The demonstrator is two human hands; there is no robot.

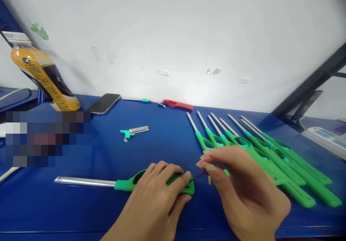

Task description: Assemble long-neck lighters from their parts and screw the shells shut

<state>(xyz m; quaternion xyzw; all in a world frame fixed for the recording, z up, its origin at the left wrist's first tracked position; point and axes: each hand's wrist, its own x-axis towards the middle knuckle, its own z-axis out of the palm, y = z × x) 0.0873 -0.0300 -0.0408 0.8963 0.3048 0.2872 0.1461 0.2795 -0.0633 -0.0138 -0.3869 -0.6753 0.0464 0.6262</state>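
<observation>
Lying 9-to-3 o'clock, green lighter (124, 185) is clamped in left hand (158, 194); right hand (245, 190), at 3 o'clock, pinches thin dark rod (198, 177) angled toward the handle end.

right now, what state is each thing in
left hand: closed on lighter
right hand: pinching thin rod
lighter: held, lying down
thin rod: at lighter's end
bottle: capped
phone: face up, screen dark
red casing: lying down
clear tube: lying down
other lighters: lying down, some overlapping
</observation>
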